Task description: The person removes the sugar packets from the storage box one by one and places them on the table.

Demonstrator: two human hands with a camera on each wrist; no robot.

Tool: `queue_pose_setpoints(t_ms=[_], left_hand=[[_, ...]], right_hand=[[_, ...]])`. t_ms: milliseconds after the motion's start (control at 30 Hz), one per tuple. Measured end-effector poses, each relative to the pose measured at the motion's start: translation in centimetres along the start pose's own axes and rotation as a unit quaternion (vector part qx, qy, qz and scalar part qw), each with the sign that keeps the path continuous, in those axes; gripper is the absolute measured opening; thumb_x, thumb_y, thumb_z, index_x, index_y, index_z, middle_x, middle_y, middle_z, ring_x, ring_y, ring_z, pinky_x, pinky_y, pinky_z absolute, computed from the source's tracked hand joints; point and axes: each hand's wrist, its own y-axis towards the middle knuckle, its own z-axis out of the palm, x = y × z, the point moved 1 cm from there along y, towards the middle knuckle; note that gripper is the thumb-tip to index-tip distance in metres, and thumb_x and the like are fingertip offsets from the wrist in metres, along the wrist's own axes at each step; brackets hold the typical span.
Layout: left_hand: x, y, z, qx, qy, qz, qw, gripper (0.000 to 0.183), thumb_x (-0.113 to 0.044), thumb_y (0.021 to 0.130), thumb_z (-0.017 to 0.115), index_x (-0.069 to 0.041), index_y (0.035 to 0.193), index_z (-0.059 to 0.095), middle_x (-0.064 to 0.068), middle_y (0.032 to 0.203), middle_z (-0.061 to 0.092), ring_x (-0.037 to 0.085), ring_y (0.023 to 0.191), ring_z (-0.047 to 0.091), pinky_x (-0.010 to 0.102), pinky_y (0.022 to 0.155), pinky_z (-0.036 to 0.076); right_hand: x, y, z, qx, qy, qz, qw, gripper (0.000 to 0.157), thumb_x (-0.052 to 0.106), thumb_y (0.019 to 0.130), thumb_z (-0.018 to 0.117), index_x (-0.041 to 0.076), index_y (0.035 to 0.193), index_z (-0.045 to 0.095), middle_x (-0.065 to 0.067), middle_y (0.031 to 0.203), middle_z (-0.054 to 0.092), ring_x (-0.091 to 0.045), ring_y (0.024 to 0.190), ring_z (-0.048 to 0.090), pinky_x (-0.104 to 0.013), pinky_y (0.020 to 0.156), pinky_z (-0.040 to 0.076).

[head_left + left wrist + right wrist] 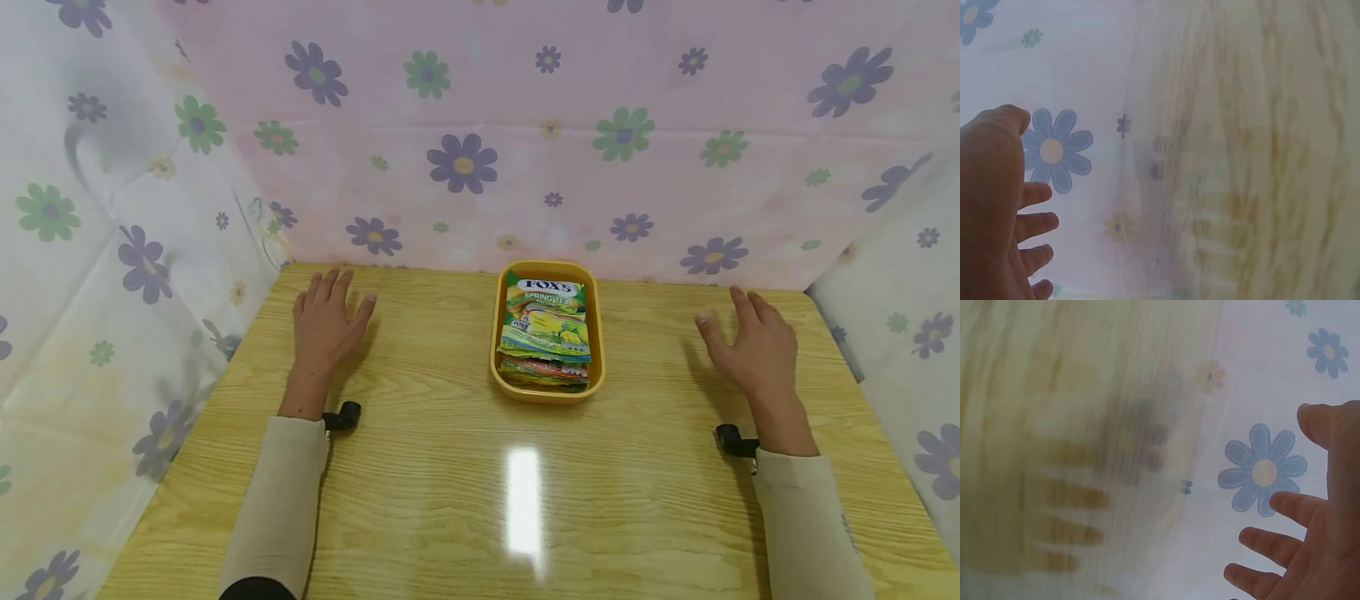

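A yellow rectangular tray (598,333) stands at the back middle of the table. Inside it lie several candy packets (546,329), the uppermost green and yellow with FOX'S SPRING TEA printed on it. To the left of the tray my left hand (324,321) is held over the table with fingers spread and nothing in its grasp. On the far side my right hand (757,346) is likewise apart from the tray, thumb out and fingers relaxed. Both wrist views show the left hand (991,206) and the right hand (1329,525) with bare palms and fingers.
The wood-grain table (427,483) reflects a bright light patch near its middle. A flowered cloth (517,167) hangs along the back edge, with more cloth on both sides. Each wrist wears a small black camera, such as the left wrist camera (347,416).
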Motion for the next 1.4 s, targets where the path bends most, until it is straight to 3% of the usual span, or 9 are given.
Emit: queue_pose_setpoints(t_ms=[233, 367, 667, 1000, 1400], left_hand=[[-0.2, 0.0, 0.0, -0.003, -0.017, 0.003, 0.9998, 0.073, -0.055, 0.111, 0.046, -0.004, 0.163, 0.039, 0.024, 0.167, 0.035, 0.046, 0.159, 0.02, 0.065, 0.125, 0.014], [-0.4, 0.0, 0.1, -0.018, -0.031, 0.012, 0.9993, 0.068, -0.05, 0.111, 0.051, -0.002, 0.16, 0.044, 0.026, 0.162, 0.042, 0.048, 0.155, 0.029, 0.066, 0.124, 0.02], [-0.9, 0.0, 0.3, -0.037, -0.05, 0.024, 0.9978, 0.062, -0.042, 0.11, 0.056, 0.001, 0.154, 0.051, 0.028, 0.154, 0.05, 0.048, 0.142, 0.046, 0.064, 0.119, 0.031], [-1.1, 0.3, 1.3, -0.022, -0.082, 0.016, 0.9963, 0.061, -0.044, 0.11, 0.055, 0.0, 0.153, 0.052, 0.026, 0.154, 0.051, 0.049, 0.142, 0.047, 0.064, 0.117, 0.035], [-2.7, 0.3, 2.1, -0.004, -0.124, 0.029, 0.9919, 0.059, -0.043, 0.111, 0.056, -0.001, 0.151, 0.055, 0.024, 0.154, 0.052, 0.046, 0.142, 0.048, 0.063, 0.116, 0.036]], right_hand=[[0.1, 0.0, 0.0, -0.01, 0.007, -0.005, 1.0, 0.078, 0.052, 0.109, 0.049, 0.0, 0.164, 0.033, -0.038, 0.159, 0.037, -0.065, 0.137, 0.038, -0.078, 0.109, 0.029], [0.3, 0.0, -0.1, -0.013, 0.015, -0.005, 1.0, 0.077, 0.051, 0.108, 0.051, -0.001, 0.163, 0.035, -0.039, 0.157, 0.039, -0.065, 0.135, 0.04, -0.078, 0.107, 0.03], [0.8, 0.0, -0.2, 0.021, 0.04, 0.02, 0.999, 0.079, 0.053, 0.109, 0.048, -0.001, 0.164, 0.033, -0.038, 0.16, 0.034, -0.066, 0.138, 0.035, -0.08, 0.107, 0.028], [2.0, 0.1, -0.4, 0.033, 0.071, 0.02, 0.997, 0.078, 0.052, 0.108, 0.052, -0.003, 0.162, 0.037, -0.039, 0.158, 0.038, -0.064, 0.14, 0.037, -0.078, 0.107, 0.031], [3.9, 0.0, -0.5, 0.033, 0.103, 0.001, 0.994, 0.073, 0.047, 0.108, 0.057, -0.001, 0.161, 0.041, -0.037, 0.158, 0.041, -0.062, 0.14, 0.039, -0.078, 0.106, 0.033]])
